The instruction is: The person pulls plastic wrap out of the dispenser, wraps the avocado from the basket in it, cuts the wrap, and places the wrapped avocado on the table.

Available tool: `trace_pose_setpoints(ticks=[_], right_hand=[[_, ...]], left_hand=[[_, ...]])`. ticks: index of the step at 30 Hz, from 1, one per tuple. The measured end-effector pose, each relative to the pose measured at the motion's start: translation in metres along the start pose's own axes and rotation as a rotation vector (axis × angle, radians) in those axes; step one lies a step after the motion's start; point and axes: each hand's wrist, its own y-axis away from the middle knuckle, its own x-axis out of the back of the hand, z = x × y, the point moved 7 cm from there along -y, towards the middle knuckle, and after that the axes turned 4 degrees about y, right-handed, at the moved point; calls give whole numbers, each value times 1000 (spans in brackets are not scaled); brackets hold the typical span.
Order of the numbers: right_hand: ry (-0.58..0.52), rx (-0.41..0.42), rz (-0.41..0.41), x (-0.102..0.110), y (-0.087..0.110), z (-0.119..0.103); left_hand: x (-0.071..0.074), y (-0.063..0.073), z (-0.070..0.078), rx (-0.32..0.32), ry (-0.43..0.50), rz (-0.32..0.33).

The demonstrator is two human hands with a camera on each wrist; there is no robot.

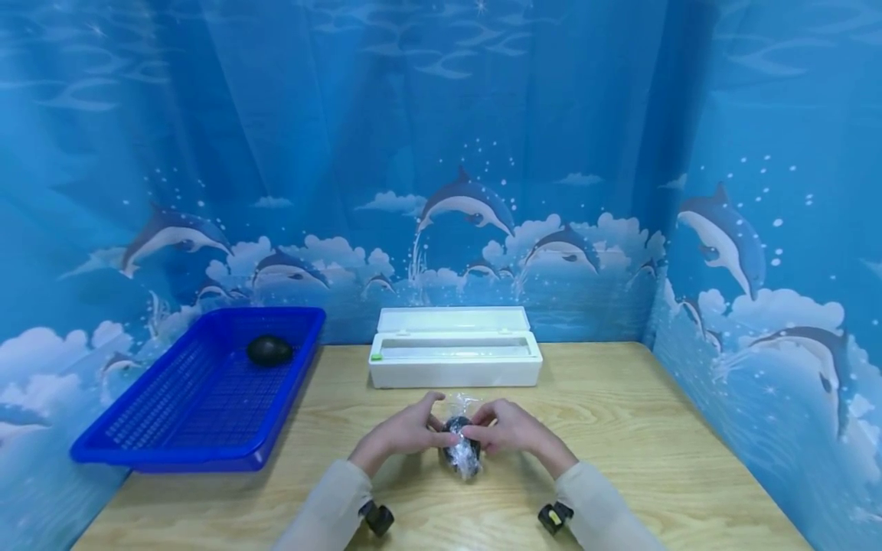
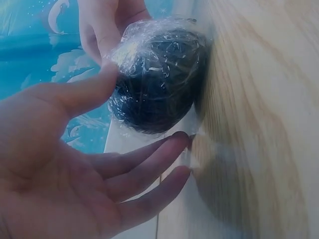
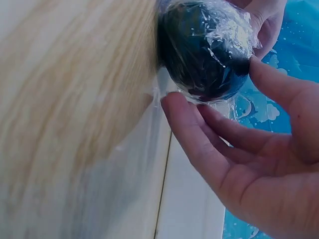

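A dark avocado (image 1: 460, 448) wrapped in crinkled cling film lies on the wooden table, in front of the white box. My left hand (image 1: 413, 427) holds it from the left; in the left wrist view the left thumb (image 2: 92, 89) presses the film on top and the fingertips (image 2: 180, 142) curl in at the far end. From the right my right hand (image 1: 510, 430) holds it too, its thumb (image 3: 274, 79) against the wrapped side and fingertips (image 3: 172, 102) at the far end. Loose film (image 1: 460, 402) sticks up beyond the avocado.
A blue plastic basket (image 1: 207, 458) stands at the left, with another dark avocado (image 1: 269, 350) in it. Behind my hands is a white cling film box (image 1: 455, 374), its lid (image 1: 453, 318) up. Blue dolphin-print curtains (image 1: 586, 138) hang along the table's back and right side.
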Motion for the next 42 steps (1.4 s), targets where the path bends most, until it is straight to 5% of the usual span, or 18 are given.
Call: trace_pose_setpoints(ticks=[15,25,33,42], right_hand=[[-28,111,-121,-7,-1,-4],[-157,130,-7,0,-5,-4],[-166,119,82,3,-6,-3],[-158,158,83,4,-9,-3]], left_hand=[[0,-8,10,-94,173,60],[1,-6,17,-177,189,105],[4,-7,17,-177,203,143],[2,-9,10,-119,151,113]])
